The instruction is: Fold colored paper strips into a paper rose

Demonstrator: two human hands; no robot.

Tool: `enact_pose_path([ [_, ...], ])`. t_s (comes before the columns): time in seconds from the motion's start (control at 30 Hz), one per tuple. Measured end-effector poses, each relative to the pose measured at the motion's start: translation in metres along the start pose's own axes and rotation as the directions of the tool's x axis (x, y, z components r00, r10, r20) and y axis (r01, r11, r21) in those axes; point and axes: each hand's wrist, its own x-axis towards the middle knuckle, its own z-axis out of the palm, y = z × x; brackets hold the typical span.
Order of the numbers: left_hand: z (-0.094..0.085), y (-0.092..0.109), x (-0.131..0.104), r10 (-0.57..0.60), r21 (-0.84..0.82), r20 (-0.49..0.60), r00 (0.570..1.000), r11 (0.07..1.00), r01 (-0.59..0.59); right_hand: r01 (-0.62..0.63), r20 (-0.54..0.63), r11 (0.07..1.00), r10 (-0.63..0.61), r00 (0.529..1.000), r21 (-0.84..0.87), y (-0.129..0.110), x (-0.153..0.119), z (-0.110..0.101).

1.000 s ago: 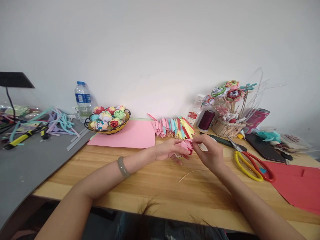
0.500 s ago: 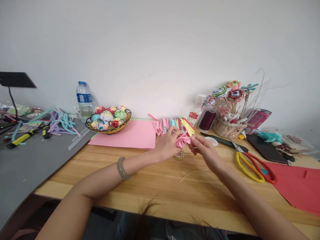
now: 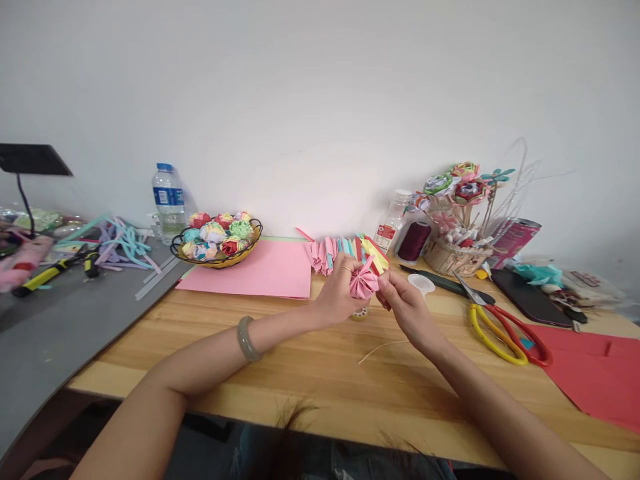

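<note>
Above the middle of the wooden table (image 3: pixel 300 373), a pleated pink paper flower (image 3: pixel 364 283) is held between both hands. My left hand (image 3: pixel 336 293) grips its left side with fingers closed. My right hand (image 3: pixel 404 300) pinches its right edge between thumb and fingertips. Behind the hands lies a row of folded paper strips (image 3: pixel 325 255) in pink, blue, red and yellow. A roll of tape (image 3: pixel 360 313) sits partly hidden below the flower. In front of it, a pale piece of string (image 3: pixel 375 348) rests on the wood.
Pink paper sheets (image 3: pixel 265 273) and a basket of paper flowers (image 3: pixel 220 243) lie to the left. At right are scissors (image 3: pixel 500 327), red paper (image 3: pixel 600 373), a black phone (image 3: pixel 530 297), a thread spool (image 3: pixel 414 241) and a flower pot (image 3: pixel 457 257). A water bottle (image 3: pixel 167 200) stands against the wall.
The pink flower has turned slightly and its pleats show more face-on. Both hands keep hold of it with small finger shifts. A pink-sleeved arm has appeared at the far left.
</note>
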Motion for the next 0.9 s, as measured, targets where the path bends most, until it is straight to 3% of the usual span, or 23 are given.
enact_pose_path([
  [0.37, 0.001, 0.011, -0.003, 0.028, -0.08, -0.077, 0.997, 0.996, -0.034, -0.014, 0.011, 0.994, 0.013, 1.0, 0.11, -0.003, -0.003, 0.005],
  [0.5, 0.001, 0.012, -0.003, -0.028, -0.137, -0.081, 0.996, 0.99, 0.017, -0.052, 0.039, 0.988, 0.047, 0.998, 0.146, -0.003, -0.004, 0.006],
  [0.57, 0.0, 0.012, -0.001, -0.119, -0.22, -0.022, 0.993, 0.969, 0.111, -0.081, 0.052, 0.989, 0.075, 0.996, 0.122, -0.003, -0.003, 0.004],
  [0.63, -0.003, 0.012, 0.002, -0.235, -0.341, 0.075, 0.969, 0.907, 0.247, -0.103, 0.028, 0.993, 0.101, 0.994, 0.059, -0.003, -0.002, 0.0],
  [0.73, -0.007, 0.013, 0.005, -0.346, -0.543, 0.268, 0.899, 0.716, 0.438, -0.052, -0.118, 0.998, 0.047, 0.992, -0.044, -0.005, 0.0, -0.008],
  [0.83, -0.011, 0.014, 0.005, -0.325, -0.643, 0.485, 0.812, 0.497, 0.583, 0.101, -0.263, 0.984, -0.137, 0.955, -0.147, -0.009, -0.002, -0.014],
  [0.9, -0.012, 0.014, 0.003, -0.268, -0.671, 0.551, 0.791, 0.422, 0.61, 0.223, -0.257, 0.945, -0.283, 0.924, -0.238, -0.012, -0.004, -0.016],
])
